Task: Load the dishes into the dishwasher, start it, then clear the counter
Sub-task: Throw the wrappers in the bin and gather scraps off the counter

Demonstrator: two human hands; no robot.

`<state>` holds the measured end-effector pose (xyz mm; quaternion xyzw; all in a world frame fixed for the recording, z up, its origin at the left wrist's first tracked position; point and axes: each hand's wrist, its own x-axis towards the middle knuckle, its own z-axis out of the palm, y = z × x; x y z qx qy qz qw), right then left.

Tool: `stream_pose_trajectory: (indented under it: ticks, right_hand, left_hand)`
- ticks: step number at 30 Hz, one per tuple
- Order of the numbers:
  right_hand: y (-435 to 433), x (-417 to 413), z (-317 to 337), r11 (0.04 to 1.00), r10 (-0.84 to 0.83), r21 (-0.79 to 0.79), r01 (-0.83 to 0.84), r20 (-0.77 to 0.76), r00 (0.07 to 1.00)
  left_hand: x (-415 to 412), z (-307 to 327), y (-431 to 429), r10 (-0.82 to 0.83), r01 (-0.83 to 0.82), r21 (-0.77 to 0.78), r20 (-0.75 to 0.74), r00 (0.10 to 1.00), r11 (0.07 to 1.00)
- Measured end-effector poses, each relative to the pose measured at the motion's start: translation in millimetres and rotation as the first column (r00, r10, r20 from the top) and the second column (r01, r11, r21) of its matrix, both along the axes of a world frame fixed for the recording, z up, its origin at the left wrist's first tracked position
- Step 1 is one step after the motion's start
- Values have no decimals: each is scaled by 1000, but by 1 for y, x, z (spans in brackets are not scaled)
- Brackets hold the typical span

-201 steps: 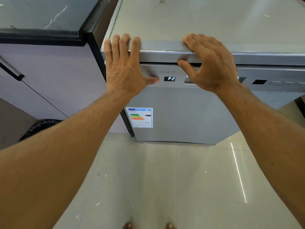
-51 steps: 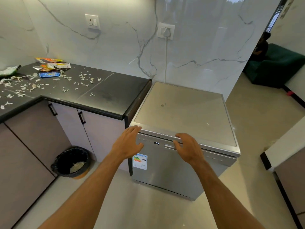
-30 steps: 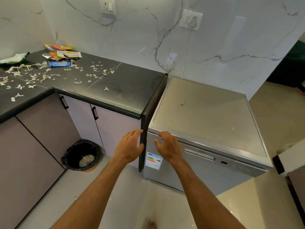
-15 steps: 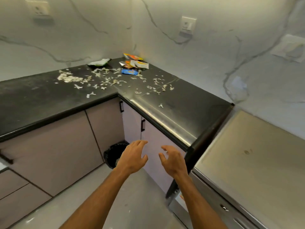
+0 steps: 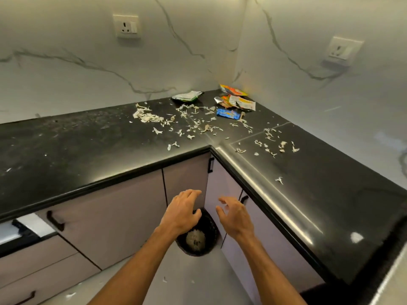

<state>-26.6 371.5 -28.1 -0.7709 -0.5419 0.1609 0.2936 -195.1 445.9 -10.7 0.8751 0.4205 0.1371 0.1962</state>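
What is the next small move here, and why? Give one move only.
Probably reach both empty hands, left hand and right hand, up to the black counter and gather the wrappers in the corner. Litter and pale scraps cover it, and the bin stands on the floor just below.

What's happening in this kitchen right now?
A person stands at the corner of a black counter, both hands empty: the left hand and right hand hover open above a bin on the floor. Pale scraps and snack wrappers litter the counter, not yet cleared.
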Motion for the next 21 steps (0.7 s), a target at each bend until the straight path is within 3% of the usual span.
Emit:
stream_pose_trajectory:
  ticks: [10,21]
  right_hand:
    - [112,13,7,996,-79,37,81,-41,996]
    - [247,98,9,987,-127,91,134,-84,988]
  left_hand:
    - [21,4,125,-45,45,30,-1,999,999]
    - [106,12,259,-42,40,46,53,998,998]
